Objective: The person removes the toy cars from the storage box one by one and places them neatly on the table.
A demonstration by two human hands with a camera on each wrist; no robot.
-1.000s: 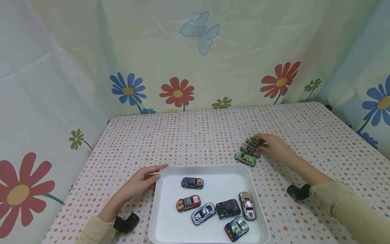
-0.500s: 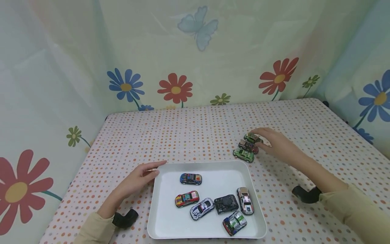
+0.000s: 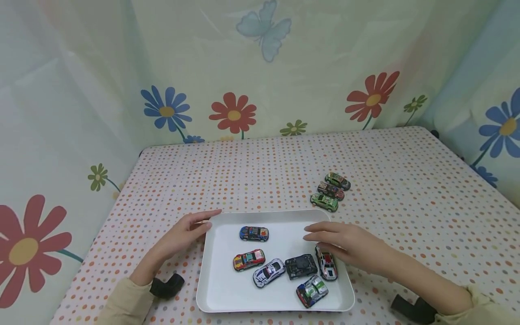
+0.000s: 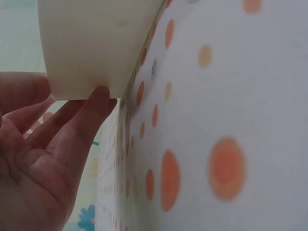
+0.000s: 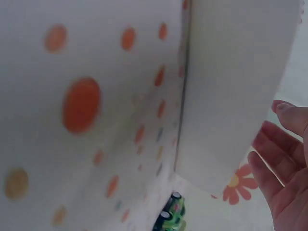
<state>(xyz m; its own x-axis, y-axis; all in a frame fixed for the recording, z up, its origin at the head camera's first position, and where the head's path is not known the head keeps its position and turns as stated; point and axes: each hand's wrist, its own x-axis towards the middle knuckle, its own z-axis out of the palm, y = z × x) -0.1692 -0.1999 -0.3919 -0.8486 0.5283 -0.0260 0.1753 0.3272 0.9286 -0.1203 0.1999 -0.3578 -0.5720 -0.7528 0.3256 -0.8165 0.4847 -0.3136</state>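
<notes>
My left hand [image 3: 178, 239] touches the far left corner of a white tray [image 3: 225, 289], with its fingers fairly straight; the left wrist view shows fingertips against the tray wall [image 4: 91, 53]. Over the tray's right rim hovers my right hand [image 3: 353, 246], its fingers loosely extended and holding nothing. Beneath its fingers lies a white and red toy car [image 3: 327, 264], partly covered. Beside that sit a black toy car [image 3: 301, 266] and a silver-green one [image 3: 312, 291]. A white toy car [image 3: 269, 273], a red-yellow one [image 3: 248, 260] and a blue one [image 3: 253, 234] are farther left.
Beyond the tray's far right corner, three toy cars stand in a row on the dotted tablecloth [image 3: 243, 176]: a green one [image 3: 324, 202], a dark red one [image 3: 331, 191] and a dark green one [image 3: 337, 180]. A flowered curtain [image 3: 317, 67] closes off the back.
My right hand has left the row of three cars and come back toward me, over the tray's right side. The left hand stays at the tray corner.
</notes>
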